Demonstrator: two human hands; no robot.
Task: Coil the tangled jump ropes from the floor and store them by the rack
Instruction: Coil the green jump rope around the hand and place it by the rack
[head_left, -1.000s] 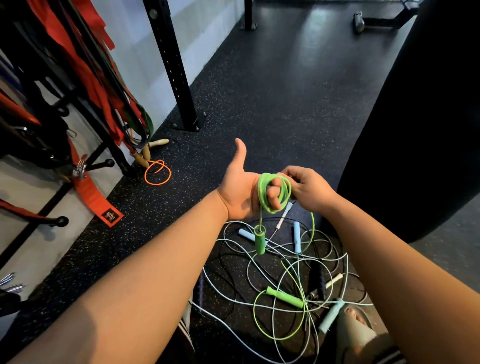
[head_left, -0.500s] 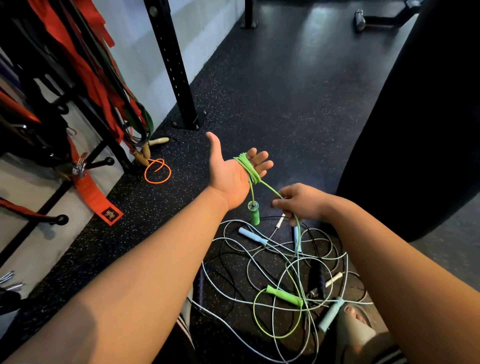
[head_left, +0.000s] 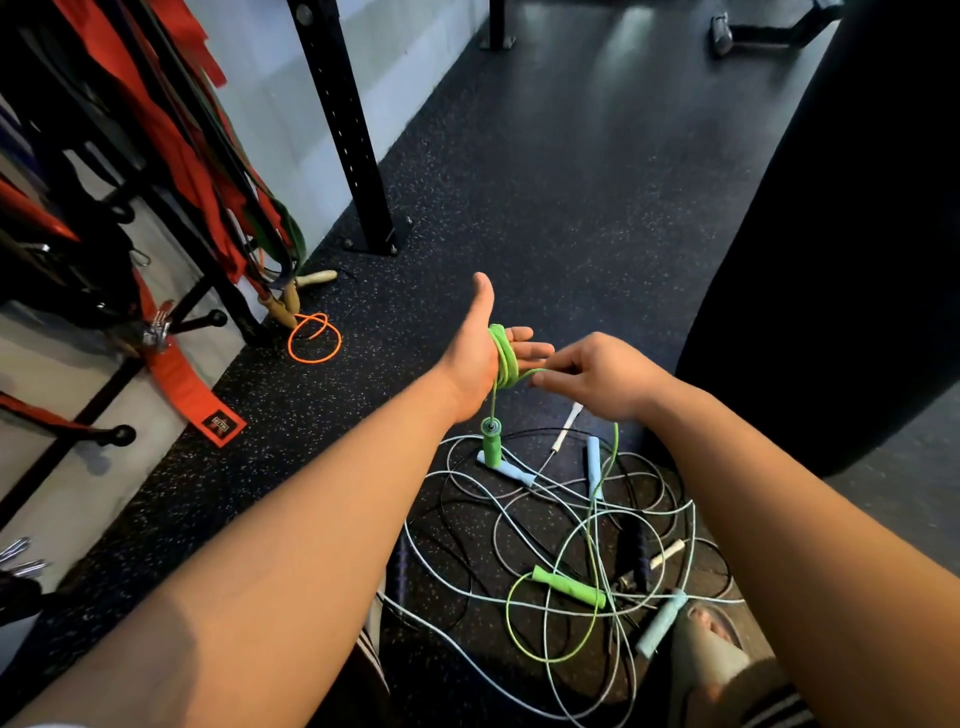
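A green jump rope (head_left: 503, 358) is wound in several turns around the flat palm of my left hand (head_left: 480, 353), thumb up and fingers straight. One green handle (head_left: 491, 441) dangles below that hand. My right hand (head_left: 597, 376) pinches the green cord just right of the coil; from there the cord drops to the floor. The other green handle (head_left: 569, 587) lies in a tangled pile of pale blue, white and black ropes (head_left: 561, 525) on the floor below my hands.
A rack (head_left: 171, 218) hung with red and dark bands stands at the left. An orange rope (head_left: 314, 338) with wooden handles lies at its foot. A black post (head_left: 348, 130) is bolted to the floor. A black punching bag (head_left: 841, 234) hangs at right. My sandalled foot (head_left: 711, 623) touches the pile.
My right hand rose from near the floor and carried the green cord up beside the left palm. The left hand turned more upright, with more cord on it.
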